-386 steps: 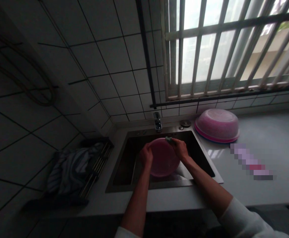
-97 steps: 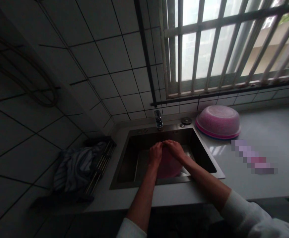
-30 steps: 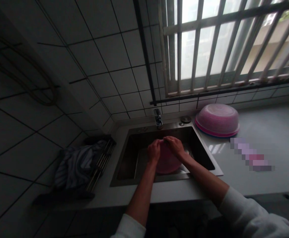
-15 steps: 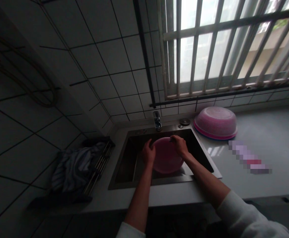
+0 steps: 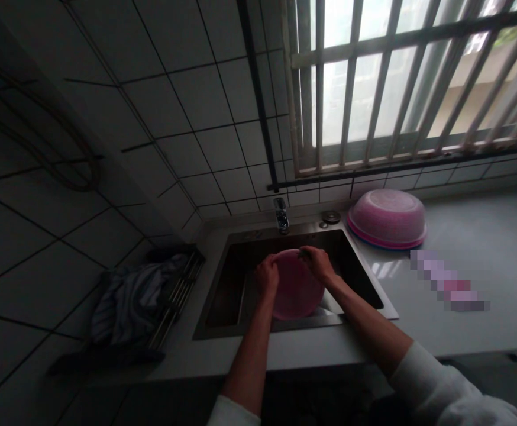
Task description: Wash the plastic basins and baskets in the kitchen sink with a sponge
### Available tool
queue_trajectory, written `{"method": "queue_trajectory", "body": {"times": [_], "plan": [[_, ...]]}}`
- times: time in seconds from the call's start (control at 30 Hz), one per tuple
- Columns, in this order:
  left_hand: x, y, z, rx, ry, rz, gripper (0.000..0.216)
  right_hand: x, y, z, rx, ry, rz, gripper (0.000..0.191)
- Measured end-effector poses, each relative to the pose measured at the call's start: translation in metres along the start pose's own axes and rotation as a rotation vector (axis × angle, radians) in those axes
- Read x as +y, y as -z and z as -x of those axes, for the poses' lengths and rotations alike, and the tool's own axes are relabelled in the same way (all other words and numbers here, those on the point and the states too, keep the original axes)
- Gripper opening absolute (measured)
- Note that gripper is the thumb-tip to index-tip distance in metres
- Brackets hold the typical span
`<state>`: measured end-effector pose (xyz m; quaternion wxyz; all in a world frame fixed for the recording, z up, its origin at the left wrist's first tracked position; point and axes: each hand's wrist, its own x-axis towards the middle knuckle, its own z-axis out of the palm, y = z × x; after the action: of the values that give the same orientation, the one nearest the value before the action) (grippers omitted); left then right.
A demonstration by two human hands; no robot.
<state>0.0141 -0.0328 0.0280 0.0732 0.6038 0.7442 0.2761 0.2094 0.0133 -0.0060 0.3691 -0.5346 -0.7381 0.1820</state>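
A pink plastic basin (image 5: 297,293) sits tilted inside the metal sink (image 5: 223,299), its hollow side facing me. My left hand (image 5: 267,275) is closed on the basin's left rim. At the upper rim, my right hand (image 5: 318,263) has its fingers curled and pressed together. Something small and dark shows at those fingertips, too dim to name. Behind the basin stands a chrome faucet (image 5: 280,214), and I cannot see any water coming from it.
Upside-down pink basins (image 5: 387,216) are stacked on the white counter (image 5: 471,222) to the right. A metal drain piece (image 5: 330,216) lies behind the sink. On the left, a striped cloth (image 5: 129,302) hangs by a metal rack (image 5: 181,296). A barred window (image 5: 374,100) is above.
The basin has tipped a little, its lower edge now nearer the sink's front. My right hand has slid slightly left along the rim. My left fingers have closed onto the edge.
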Motion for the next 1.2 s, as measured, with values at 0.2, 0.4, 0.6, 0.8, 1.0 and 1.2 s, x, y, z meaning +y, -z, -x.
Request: {"method": "queue_trajectory", "body": {"times": [0.2, 0.4, 0.6, 0.8, 1.0, 1.2], "plan": [[0.008, -0.011, 0.001, -0.167, -0.165, -0.028, 0.026, -0.025, -0.013, 0.002, -0.131, 0.292, 0.038, 0.040], [0.002, -0.006, -0.003, -0.045, -0.025, 0.131, 0.029, -0.009, 0.000, -0.001, -0.006, 0.061, 0.024, 0.040], [0.003, -0.004, 0.000, 0.064, 0.044, 0.117, 0.032, 0.001, 0.006, 0.000, 0.074, -0.009, -0.020, 0.037], [0.013, -0.009, 0.004, -0.088, -0.165, 0.095, 0.026, -0.032, -0.006, 0.005, -0.084, 0.220, 0.019, 0.044], [0.005, 0.002, -0.001, 0.066, 0.038, 0.151, 0.033, -0.007, 0.007, -0.002, 0.046, 0.007, 0.011, 0.040], [0.002, 0.000, 0.000, 0.054, 0.030, 0.089, 0.030, -0.003, 0.003, 0.001, 0.065, 0.017, 0.000, 0.038]]}}
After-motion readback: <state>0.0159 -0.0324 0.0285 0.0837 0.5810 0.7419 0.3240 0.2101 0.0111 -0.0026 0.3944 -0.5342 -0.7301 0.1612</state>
